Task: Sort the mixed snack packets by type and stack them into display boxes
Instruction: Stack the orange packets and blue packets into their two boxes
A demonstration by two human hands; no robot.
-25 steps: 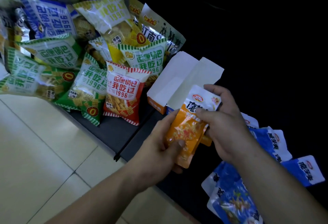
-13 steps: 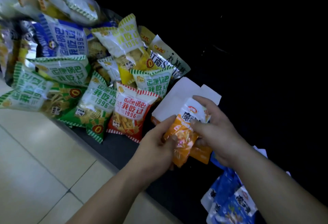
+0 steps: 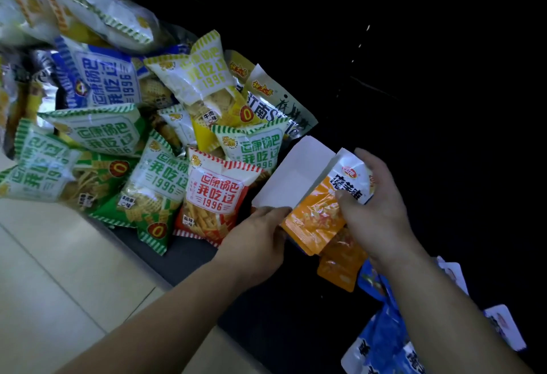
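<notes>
Orange snack packets [image 3: 318, 215], a thin stack with a white top band, are held above the dark table [image 3: 183, 258] close to its near edge, tilted so the white end points up and to the right. The right hand [image 3: 380, 211] grips them at that white end, its thumb pressed on the front of the top packet and its fingers curled round behind. The left hand [image 3: 257, 237] reaches in from below, fingertips touching the stack's lower left edge; whether it pinches the packets or only steadies them I cannot tell. Another orange packet [image 3: 340, 270] shows just beneath the stack, partly covered by the right wrist. A white box flap [image 3: 291, 179] stands open directly behind the held packets, touching their upper left side. Just beside the flap lies a red packet [image 3: 213, 196], overlapped on its left by a green packet [image 3: 154, 193]. From there a loose heap of green, yellow and blue packets [image 3: 118, 113] spreads toward the far left end of the table. Blue packets [image 3: 381, 341] lie piled near the right end, under the right forearm. Pale floor tiles [image 3: 53, 285] show beyond the table's near edge.
</notes>
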